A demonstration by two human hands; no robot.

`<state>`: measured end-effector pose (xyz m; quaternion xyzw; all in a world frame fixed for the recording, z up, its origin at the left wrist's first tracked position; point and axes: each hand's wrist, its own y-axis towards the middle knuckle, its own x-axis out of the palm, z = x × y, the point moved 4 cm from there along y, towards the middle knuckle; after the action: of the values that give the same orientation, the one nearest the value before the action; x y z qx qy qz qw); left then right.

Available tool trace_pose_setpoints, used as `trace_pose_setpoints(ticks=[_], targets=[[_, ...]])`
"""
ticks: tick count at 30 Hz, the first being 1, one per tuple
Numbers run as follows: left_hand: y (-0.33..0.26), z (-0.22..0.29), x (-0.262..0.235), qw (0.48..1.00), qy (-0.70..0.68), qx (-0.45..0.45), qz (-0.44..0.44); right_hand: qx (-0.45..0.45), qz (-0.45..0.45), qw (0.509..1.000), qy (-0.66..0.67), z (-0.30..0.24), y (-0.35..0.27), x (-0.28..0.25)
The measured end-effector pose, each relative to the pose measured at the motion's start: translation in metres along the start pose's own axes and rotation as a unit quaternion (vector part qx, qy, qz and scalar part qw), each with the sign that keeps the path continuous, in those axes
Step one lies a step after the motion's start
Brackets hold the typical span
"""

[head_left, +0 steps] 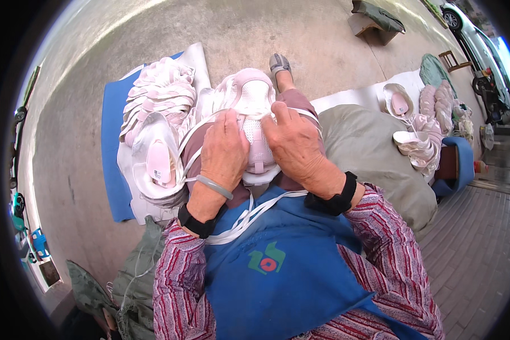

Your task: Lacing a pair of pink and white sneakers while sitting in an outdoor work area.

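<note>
— What are the hands doing?
— Both lie palm down, fingers spread flat. The left hand (224,148) and right hand (293,144) press either side of a pink and white shoe upper (255,122) on the person's lap; neither grip is clenched, just resting on it.
— Any labels?
— A green and red emblem (266,260) sits on the blue apron (277,272), below the wrists.
— And around them?
— White straps (246,218) trail from the upper over the apron. A stack of similar uppers (158,113) lies just left on a blue mat (112,147); a grey-green sack (374,156) sits right.
</note>
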<state>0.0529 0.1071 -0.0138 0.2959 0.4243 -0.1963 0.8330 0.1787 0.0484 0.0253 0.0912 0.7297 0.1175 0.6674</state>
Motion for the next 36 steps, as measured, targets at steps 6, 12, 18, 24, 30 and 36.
trace_pose_setpoints(ticks=[6, 12, 18, 24, 30, 36], targets=[[-0.003, 0.003, -0.025, 0.997, 0.026, 0.022, 0.075, -0.069, 0.019, 0.946, 0.318, -0.035, -0.005, -0.025], [-0.004, -0.003, -0.011, 0.997, 0.041, 0.024, 0.058, 0.074, -0.066, 0.972, 0.213, -0.024, 0.001, 0.012], [-0.002, -0.013, -0.013, 0.996, -0.084, 0.013, 0.039, 0.105, 0.0, 0.979, 0.176, -0.029, 0.007, 0.025], [0.001, -0.011, -0.012, 0.991, -0.126, -0.002, 0.04, 0.13, 0.009, 0.981, 0.145, -0.031, 0.014, 0.038], [-0.006, -0.005, -0.028, 0.983, -0.128, -0.001, 0.129, 0.067, -0.007, 0.976, 0.208, -0.025, 0.011, 0.019], [-0.035, -0.018, -0.035, 0.81, -0.467, -0.283, -0.214, -0.042, -0.328, 0.716, 0.615, -0.036, -0.027, -0.066]])
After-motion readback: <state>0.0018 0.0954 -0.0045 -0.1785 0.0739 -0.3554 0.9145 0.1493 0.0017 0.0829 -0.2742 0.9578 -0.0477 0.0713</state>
